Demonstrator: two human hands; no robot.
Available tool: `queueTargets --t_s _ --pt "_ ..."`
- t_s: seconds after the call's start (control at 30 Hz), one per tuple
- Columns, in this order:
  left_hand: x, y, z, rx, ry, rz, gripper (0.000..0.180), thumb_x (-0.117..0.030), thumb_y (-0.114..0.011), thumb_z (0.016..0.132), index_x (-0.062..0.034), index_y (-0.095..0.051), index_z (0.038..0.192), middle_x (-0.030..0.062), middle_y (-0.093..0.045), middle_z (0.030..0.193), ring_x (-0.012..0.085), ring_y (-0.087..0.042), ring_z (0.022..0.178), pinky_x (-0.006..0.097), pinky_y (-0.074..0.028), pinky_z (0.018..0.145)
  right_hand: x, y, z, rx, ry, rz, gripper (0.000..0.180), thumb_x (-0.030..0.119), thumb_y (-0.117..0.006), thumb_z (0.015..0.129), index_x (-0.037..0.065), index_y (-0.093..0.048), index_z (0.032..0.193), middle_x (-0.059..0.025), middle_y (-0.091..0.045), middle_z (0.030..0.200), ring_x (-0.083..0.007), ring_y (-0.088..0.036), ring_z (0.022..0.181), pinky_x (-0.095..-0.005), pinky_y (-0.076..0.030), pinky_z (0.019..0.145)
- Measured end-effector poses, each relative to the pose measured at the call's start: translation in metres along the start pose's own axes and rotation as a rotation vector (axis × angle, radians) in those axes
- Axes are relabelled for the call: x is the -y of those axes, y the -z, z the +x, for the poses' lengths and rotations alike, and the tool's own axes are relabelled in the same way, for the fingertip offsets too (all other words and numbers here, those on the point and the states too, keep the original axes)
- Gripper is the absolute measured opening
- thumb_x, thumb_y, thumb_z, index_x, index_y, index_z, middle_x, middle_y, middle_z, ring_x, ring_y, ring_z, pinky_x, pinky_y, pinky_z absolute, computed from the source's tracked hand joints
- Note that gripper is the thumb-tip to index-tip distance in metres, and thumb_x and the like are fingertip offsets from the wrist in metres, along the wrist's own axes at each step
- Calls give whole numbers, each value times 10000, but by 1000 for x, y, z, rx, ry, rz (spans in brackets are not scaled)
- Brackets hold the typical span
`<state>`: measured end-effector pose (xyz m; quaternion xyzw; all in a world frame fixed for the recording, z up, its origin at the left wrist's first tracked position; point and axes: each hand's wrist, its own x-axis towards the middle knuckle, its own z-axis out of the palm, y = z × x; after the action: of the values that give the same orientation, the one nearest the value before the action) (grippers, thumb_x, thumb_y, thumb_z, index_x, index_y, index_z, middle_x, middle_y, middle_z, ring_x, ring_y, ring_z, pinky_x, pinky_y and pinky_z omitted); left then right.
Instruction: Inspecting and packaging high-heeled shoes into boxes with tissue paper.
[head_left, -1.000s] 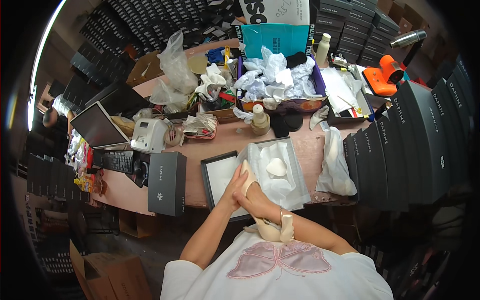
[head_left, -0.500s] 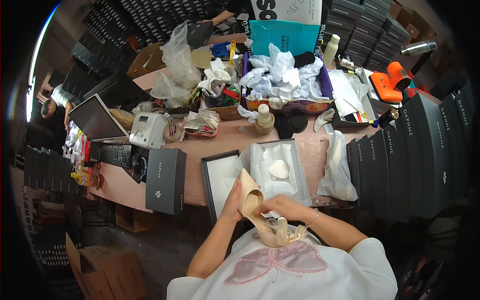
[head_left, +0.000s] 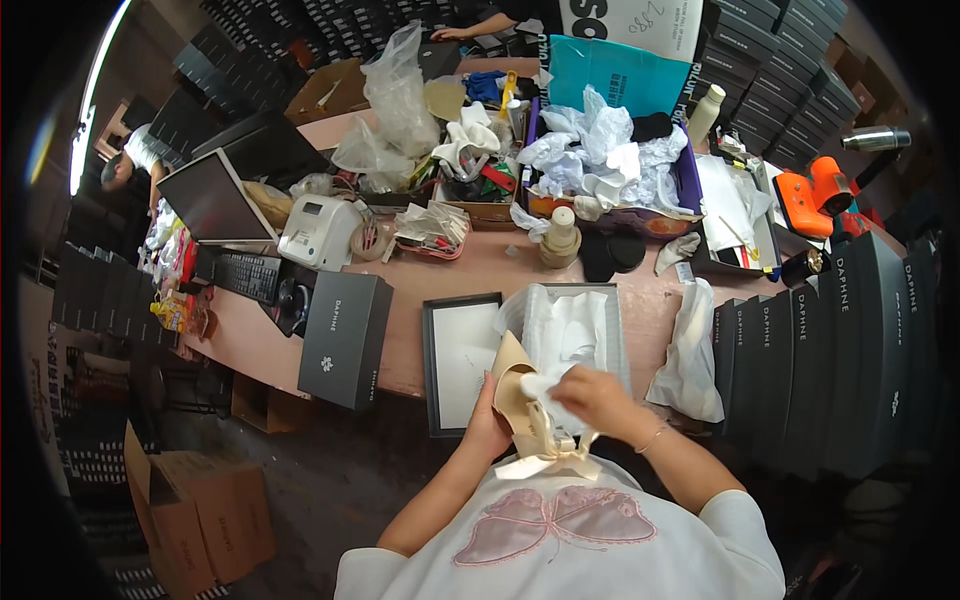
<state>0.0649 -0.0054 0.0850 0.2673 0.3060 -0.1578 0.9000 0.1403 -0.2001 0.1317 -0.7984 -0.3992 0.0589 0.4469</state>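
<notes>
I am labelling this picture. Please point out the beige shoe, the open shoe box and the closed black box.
beige shoe [head_left: 515,385], head view, on its upper side.
open shoe box [head_left: 618,335], head view, right wall.
closed black box [head_left: 345,335], head view, lid top.

Lighting: even, moderately bright overhead light on the bench [head_left: 480,275]. Glare: blown-out white strip at the ten o'clock rim. Shadows: soft, deep beneath the bench. Distortion: strong fisheye bending, black vignette all round. Focus: centre sharp, rim soft.

Head-worn fisheye, steeply down over worktable [head_left: 470,275]
</notes>
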Motion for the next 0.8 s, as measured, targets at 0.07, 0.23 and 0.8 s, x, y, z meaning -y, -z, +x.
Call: queueTargets --t_s 0.07,0.23,0.8 --pt "10 -12 -9 71 26 -26 606 -562 -337 959 -76 -443 1306 101 -558 1210 233 -532 1137 416 -443 965 1 -26 -4 178 55 -60 129 137 -621 806 90 -669 915 -77 -595 851 -263 -627 784 -352 -510 643" --pt "15 -6 -17 -20 156 130 431 -319 -515 954 -38 -466 1277 83 -589 1119 168 -596 943 327 -515 800 -30 -33 10 190 -298 177 222 108 -614 784 61 -657 997 -117 -635 1010 -306 -617 864 -361 -506 740" --pt "16 -4 -15 -11 61 226 279 -236 -434 943 -29 -528 1104 62 -586 856 145 -597 735 299 -523 635 -24 -65 17 93 -181 -303 454 84 -697 648 116 -571 1083 -92 -573 979 -290 -556 949 -389 -432 788"
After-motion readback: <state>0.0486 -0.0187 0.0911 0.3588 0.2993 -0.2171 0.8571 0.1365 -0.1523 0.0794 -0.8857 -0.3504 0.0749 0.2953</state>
